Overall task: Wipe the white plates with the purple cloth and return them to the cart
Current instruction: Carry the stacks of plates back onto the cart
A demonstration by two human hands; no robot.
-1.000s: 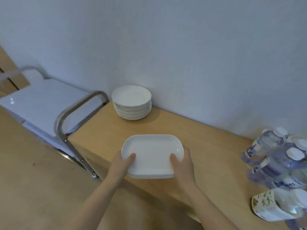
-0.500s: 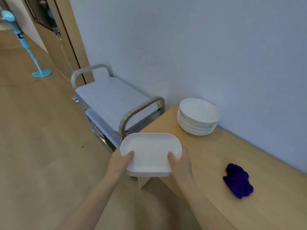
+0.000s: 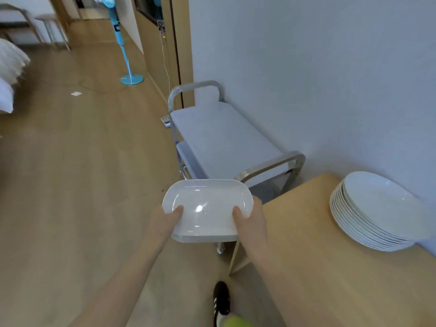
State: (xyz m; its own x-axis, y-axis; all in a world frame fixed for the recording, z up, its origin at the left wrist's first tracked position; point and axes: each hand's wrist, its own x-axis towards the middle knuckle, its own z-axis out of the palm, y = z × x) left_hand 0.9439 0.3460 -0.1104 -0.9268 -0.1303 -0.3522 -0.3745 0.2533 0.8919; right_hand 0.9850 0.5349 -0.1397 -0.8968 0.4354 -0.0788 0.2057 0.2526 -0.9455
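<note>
A small stack of white rectangular plates (image 3: pixel 207 204) hangs in the air just off the near end of the metal cart (image 3: pixel 221 135). My left hand (image 3: pixel 165 220) grips the stack's left edge, thumb on top. My right hand (image 3: pixel 250 217) grips its right edge the same way. The cart's flat grey top shelf carries nothing. A stack of several round white plates (image 3: pixel 377 211) rests on the wooden counter (image 3: pixel 330 279) by the wall. The purple cloth is out of view.
The cart stands along the grey wall, its near handle rail (image 3: pixel 271 166) beside the counter's left end. A blue standing fan (image 3: pixel 128 55) is far down the wooden floor. My shoe (image 3: pixel 221 300) shows at the bottom.
Both hands have carried the rectangular plates left, off the counter and toward the cart. My view swung left, so the cloth and the water bottles dropped out of sight.
</note>
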